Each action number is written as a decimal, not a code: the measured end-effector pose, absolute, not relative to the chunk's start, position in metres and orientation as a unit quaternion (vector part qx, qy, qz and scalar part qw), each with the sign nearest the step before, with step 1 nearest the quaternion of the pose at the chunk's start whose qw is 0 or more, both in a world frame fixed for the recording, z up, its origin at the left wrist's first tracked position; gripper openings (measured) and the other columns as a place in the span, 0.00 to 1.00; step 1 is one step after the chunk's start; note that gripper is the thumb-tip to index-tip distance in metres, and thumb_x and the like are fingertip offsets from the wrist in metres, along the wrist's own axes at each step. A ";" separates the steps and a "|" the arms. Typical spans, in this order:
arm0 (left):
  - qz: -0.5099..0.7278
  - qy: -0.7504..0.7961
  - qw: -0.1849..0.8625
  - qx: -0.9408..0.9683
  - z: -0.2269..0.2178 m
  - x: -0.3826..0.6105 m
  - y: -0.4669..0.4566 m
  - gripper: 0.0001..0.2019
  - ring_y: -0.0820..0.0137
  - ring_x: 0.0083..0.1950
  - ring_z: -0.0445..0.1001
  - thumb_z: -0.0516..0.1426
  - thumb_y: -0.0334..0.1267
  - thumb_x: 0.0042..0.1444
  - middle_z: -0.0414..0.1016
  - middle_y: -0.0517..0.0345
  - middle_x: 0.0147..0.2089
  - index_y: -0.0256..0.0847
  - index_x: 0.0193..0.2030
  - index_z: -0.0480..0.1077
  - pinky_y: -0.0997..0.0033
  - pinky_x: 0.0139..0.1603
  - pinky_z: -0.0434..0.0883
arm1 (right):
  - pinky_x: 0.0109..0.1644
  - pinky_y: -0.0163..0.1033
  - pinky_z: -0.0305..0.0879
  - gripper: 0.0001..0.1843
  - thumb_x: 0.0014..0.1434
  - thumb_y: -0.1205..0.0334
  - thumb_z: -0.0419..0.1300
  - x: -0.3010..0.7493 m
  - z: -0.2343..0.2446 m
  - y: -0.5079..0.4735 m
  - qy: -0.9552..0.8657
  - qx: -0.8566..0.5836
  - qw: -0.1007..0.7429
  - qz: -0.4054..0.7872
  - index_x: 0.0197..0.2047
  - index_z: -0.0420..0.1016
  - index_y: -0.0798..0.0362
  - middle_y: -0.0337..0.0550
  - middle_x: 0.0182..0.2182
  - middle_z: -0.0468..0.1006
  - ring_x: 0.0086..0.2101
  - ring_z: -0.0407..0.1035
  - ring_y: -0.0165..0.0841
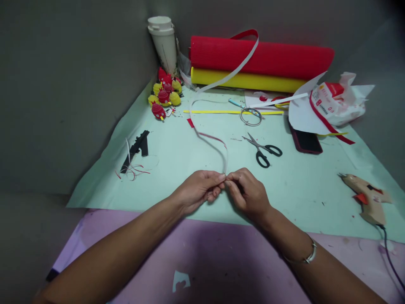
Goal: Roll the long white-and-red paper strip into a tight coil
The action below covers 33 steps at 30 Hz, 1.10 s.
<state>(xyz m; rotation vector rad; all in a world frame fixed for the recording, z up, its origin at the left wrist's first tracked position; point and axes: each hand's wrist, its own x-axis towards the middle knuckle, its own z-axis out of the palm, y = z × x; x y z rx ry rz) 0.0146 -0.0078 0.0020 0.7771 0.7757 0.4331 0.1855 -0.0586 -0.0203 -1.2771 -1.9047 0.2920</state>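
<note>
My left hand and my right hand meet at the fingertips over the pale green sheet. Both are closed in a pinch on the near end of a long thin paper strip, white on one face and red on the other. The strip curls away from my fingers, loops across the sheet and rises toward the red corrugated roll at the back. A bangle sits on my right wrist.
Black-handled scissors lie just beyond my hands. A glue gun rests at right, a dark phone and a white packet farther back. Small red and yellow paper figures, a cup, black strips, a yellow roll.
</note>
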 end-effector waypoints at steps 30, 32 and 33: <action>0.183 0.386 0.818 0.386 0.012 0.010 -0.003 0.14 0.82 0.21 0.57 0.64 0.45 0.51 0.66 0.61 0.23 0.34 0.30 0.73 0.79 0.18 0.50 | 0.32 0.37 0.65 0.04 0.64 0.67 0.53 0.184 -0.021 -0.060 -0.757 -0.496 0.409 0.121 0.40 0.68 0.50 0.42 0.31 0.73 0.31 0.68 0.32; 0.179 0.385 0.812 0.401 0.013 0.009 -0.003 0.14 0.81 0.20 0.56 0.63 0.46 0.52 0.65 0.61 0.22 0.34 0.29 0.73 0.79 0.18 0.50 | 0.33 0.37 0.66 0.04 0.64 0.67 0.53 0.184 -0.020 -0.060 -0.760 -0.489 0.406 0.136 0.40 0.68 0.50 0.42 0.31 0.73 0.32 0.68 0.32; 0.177 0.385 0.808 0.409 0.012 0.008 -0.002 0.15 0.81 0.20 0.56 0.63 0.46 0.52 0.65 0.61 0.22 0.34 0.29 0.73 0.79 0.18 0.50 | 0.33 0.37 0.66 0.04 0.64 0.67 0.53 0.185 -0.020 -0.059 -0.762 -0.487 0.403 0.142 0.40 0.68 0.50 0.41 0.31 0.73 0.32 0.68 0.32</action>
